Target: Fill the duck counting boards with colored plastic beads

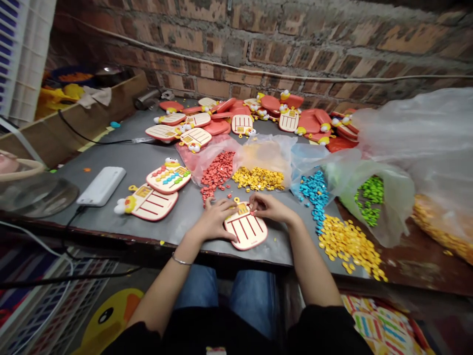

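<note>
A cream slotted board point(247, 228) with a red edge lies flat at the table's front, between my hands. My left hand point(214, 219) is on its left side, thumb at the lower edge and fingers at the upper corner, holding it. At the board's upper right, my right hand point(270, 207) pinches a small red bead point(253, 213) against the slots. Just beyond the hands are heaps of red beads point(218, 170) and gold beads point(258, 178). Blue beads point(313, 190) and yellow discs point(347, 244) lie to the right of my right hand.
Two duck-headed boards are stacked at left, the upper board point(169, 176) filled with coloured beads. A white power bank point(101, 186) sits farther left. Many red-backed boards point(218, 127) are piled along the brick wall. Green beads point(370, 195) spill inside a plastic bag point(399, 212) at right.
</note>
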